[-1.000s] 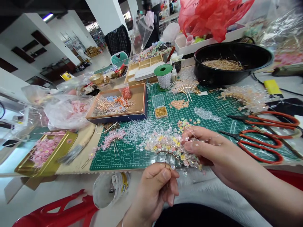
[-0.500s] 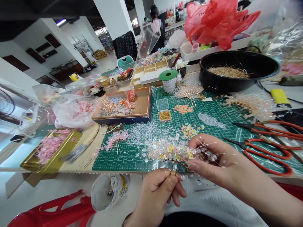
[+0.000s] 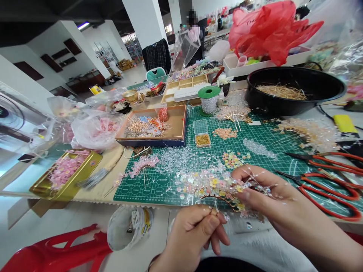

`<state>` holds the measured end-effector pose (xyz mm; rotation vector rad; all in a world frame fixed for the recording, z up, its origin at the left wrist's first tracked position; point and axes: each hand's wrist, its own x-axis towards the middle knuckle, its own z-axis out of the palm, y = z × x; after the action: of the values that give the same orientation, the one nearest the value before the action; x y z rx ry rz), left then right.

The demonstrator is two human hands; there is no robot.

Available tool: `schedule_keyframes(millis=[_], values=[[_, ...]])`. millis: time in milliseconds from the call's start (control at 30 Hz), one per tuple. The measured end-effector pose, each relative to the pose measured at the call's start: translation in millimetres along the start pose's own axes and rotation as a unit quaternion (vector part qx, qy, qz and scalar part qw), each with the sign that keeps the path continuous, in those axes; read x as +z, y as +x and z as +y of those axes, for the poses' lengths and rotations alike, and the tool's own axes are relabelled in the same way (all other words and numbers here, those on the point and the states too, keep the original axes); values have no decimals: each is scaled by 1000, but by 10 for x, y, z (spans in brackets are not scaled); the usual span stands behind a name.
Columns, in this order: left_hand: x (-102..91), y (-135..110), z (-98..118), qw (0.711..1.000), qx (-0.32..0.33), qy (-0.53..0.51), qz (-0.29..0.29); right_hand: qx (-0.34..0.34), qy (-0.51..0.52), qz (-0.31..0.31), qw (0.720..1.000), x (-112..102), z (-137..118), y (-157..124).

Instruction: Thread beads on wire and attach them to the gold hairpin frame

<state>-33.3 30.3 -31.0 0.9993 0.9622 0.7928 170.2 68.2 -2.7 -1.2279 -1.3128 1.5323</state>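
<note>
At the edge of my green gridded mat (image 3: 163,197) | clear-beaded, pastel-flowered gold-wire comb (image 3: 214,184), looks nearly full | my left hand (image 3: 196,231) pinches it below, right hand (image 3: 268,198) its beaded end | loose pastel flowers (image 3: 232,159) unattached

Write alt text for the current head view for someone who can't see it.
A person's left hand pinches a beaded flower ornament from below while the right hand holds its right end. Beyond, a green cutting mat bears loose clear beads, with orange-handled scissors at right.
</note>
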Motion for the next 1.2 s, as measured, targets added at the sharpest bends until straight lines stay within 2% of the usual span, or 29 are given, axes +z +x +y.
schedule_keyframes(millis=[67, 267, 400, 733, 933, 1200], values=[[-11, 2, -14, 1000, -1, -7, -4, -1, 12, -2, 1000, 18, -9, -5], [-20, 11, -16, 1000, 6, 3, -4, -20, 27, 44, 998, 88, -35, -31], [-29, -1, -17, 1000, 1, -3, -2, -10, 7, 41, 999, 87, -37, -29], [-26, -12, -34, 1000, -7, -24, -6, 33, 54, 46, 997, 89, -22, -29], [-37, 1, -58, 1000, -8, -21, -4, 28, 9, 46, 999, 81, -55, -18], [-42, 1, -71, 1000, -6, 3, 5, 9, 20, 44, 999, 83, -22, -35]])
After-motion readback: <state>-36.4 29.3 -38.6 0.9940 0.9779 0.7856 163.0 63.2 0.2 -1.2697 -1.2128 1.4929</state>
